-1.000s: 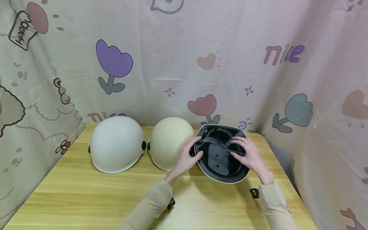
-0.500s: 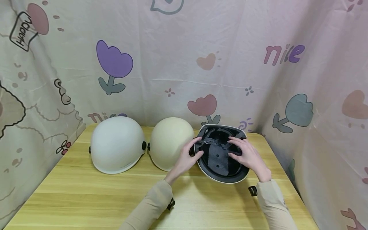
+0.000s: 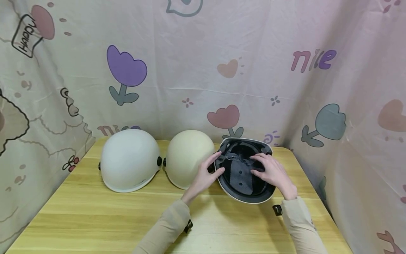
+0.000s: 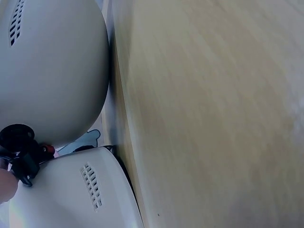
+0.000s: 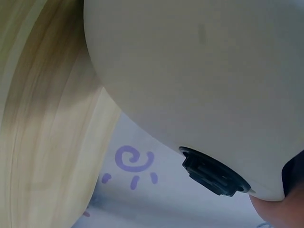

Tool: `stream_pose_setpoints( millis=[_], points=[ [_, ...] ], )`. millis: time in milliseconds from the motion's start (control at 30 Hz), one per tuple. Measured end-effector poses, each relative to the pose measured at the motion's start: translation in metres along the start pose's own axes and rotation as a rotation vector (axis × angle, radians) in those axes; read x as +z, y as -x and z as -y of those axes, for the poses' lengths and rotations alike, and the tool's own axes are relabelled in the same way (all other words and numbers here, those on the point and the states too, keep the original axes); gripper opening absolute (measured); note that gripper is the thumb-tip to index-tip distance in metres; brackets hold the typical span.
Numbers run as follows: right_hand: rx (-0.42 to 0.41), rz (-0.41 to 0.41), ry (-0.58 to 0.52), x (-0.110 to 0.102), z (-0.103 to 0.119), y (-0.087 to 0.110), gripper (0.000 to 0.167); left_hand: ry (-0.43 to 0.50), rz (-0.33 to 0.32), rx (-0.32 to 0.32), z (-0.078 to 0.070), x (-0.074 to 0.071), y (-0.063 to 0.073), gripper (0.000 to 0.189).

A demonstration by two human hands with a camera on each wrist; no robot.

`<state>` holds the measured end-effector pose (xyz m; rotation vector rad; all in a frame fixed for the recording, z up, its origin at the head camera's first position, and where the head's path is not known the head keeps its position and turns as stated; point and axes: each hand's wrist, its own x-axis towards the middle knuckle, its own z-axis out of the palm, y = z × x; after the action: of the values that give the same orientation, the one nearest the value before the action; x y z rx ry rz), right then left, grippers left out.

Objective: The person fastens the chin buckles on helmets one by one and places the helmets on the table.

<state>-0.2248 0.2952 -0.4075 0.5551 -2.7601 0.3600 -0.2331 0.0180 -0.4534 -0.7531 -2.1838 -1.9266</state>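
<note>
An upside-down helmet with a pale shell, black lining and straps lies tilted toward me in the head view. My left hand is at its left rim, with thumb and fingers spread apart. Over the right side of the opening, my right hand has its fingertips among the dark straps; whether they touch one is unclear. A black buckle with a red part hangs near a left fingertip in the left wrist view. The right wrist view shows the helmet's shell and a black side knob.
Just left of the upturned helmet stands a cream helmet, dome up. Farther left is a larger white helmet, also dome up, close beside the cream one. All rest on a wooden table, with a printed curtain behind.
My right hand has shifted slightly left, deeper over the helmet's inside. My left hand stays at the left rim and the helmets keep their places.
</note>
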Motion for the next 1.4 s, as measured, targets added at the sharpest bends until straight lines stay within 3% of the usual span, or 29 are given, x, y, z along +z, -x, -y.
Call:
stream_pose_setpoints(
  millis=[200,567,900,1400],
  points=[
    [-0.024,-0.05,0.03,0.0033,0.0015,0.0006,0.043,-0.019,-0.001,0.001,-0.0025,-0.0015,0.0002,0.058],
    [0.011,-0.076,0.073,0.0051,0.0039,0.0025,0.029,0.0,-0.001,0.013,-0.0045,-0.0013,0.0009,0.058],
    [-0.043,-0.142,0.092,0.0074,0.0008,0.0035,0.017,0.035,-0.003,0.003,-0.0028,-0.0008,0.0009,0.061],
    [0.016,-0.147,0.053,0.0066,0.0008,0.0059,0.021,-0.081,-0.036,0.009,-0.0015,-0.0016,-0.0012,0.061]
  ],
)
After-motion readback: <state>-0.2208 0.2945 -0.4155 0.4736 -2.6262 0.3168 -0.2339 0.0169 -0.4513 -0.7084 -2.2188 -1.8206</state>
